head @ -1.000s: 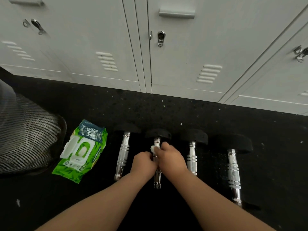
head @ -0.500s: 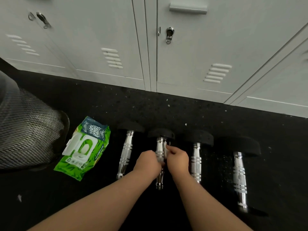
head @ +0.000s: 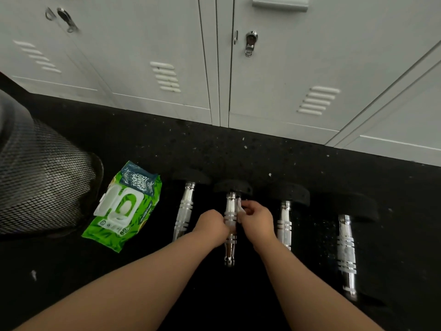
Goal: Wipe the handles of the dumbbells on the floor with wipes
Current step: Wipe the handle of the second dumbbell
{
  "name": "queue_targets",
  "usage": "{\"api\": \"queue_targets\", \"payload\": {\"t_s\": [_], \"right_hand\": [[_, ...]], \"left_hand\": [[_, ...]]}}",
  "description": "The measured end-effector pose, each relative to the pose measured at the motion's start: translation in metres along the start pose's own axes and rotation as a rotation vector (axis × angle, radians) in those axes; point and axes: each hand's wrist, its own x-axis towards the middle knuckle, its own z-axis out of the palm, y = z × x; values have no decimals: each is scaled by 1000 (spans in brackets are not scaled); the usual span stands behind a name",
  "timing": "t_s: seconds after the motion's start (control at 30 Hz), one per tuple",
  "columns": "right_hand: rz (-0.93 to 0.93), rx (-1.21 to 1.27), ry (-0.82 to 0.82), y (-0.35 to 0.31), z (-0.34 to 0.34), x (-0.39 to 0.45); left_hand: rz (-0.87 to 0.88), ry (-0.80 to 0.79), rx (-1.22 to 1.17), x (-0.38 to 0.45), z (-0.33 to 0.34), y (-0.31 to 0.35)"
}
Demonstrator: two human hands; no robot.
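Note:
Several dumbbells with chrome handles and black ends lie side by side on the black floor. My left hand (head: 212, 226) is closed around the middle of the second dumbbell's handle (head: 230, 244). My right hand (head: 256, 219) pinches a small white wipe (head: 239, 206) against the right side of that handle, near its far black end (head: 232, 186). The first dumbbell (head: 183, 210) lies to the left, the third dumbbell (head: 284, 223) and the fourth dumbbell (head: 346, 249) to the right. A green pack of wipes (head: 124, 206) lies left of the row with its lid open.
White metal lockers (head: 274, 75) stand along the far side of the floor. A black mesh bin (head: 40, 177) stands at the left, close to the wipes pack. Speckled black floor (head: 262, 158) runs between the dumbbells and the lockers.
My right hand has slid off the top of the handle to its right side, holding the wipe up near the far end. My left hand stays gripping the handle.

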Motion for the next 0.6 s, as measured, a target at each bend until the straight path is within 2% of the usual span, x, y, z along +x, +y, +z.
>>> {"api": "queue_targets", "payload": {"t_s": [0.13, 0.23, 0.33, 0.4, 0.47, 0.6], "right_hand": [[-11, -228, -25, 7, 1, -31], [29, -425, -134, 13, 0, -62], [-70, -571, -157, -5, -6, -58], [-161, -538, -90, -15, -10, -49], [-231, -478, -101, -13, -10, -50], [-365, -572, -295, 16, -9, -65]], "left_hand": [[-33, -24, -169, 5, -3, -2], [-29, 20, 32, 4, -3, 3], [-25, 51, 102, 3, -6, 9], [-55, 37, 42, 5, -9, 9], [-105, 6, -96, 7, -10, 8], [-165, -24, -274, 9, -9, 6]]}}
